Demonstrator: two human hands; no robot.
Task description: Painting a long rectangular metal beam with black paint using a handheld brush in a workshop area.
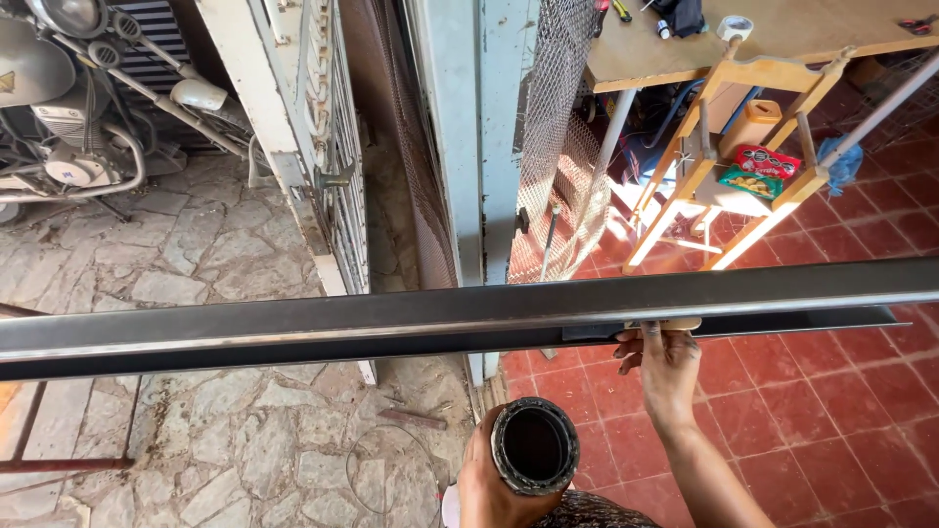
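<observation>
A long dark steel profile (391,323) runs across the whole view from left to right, held level above the floor. My right hand (665,362) reaches up to its underside right of centre, fingers pressing a small flat pale piece (665,324) against the lower edge. My left hand (489,484) at the bottom centre grips a thick black tube (535,445), its open round end facing the camera.
A pale metal door frame with wire mesh (558,147) stands behind the profile. A wooden chair (753,156) with snack packets is under a workbench (782,29) at upper right. A motorbike (68,108) is parked upper left. Stone paving left, red tiles right.
</observation>
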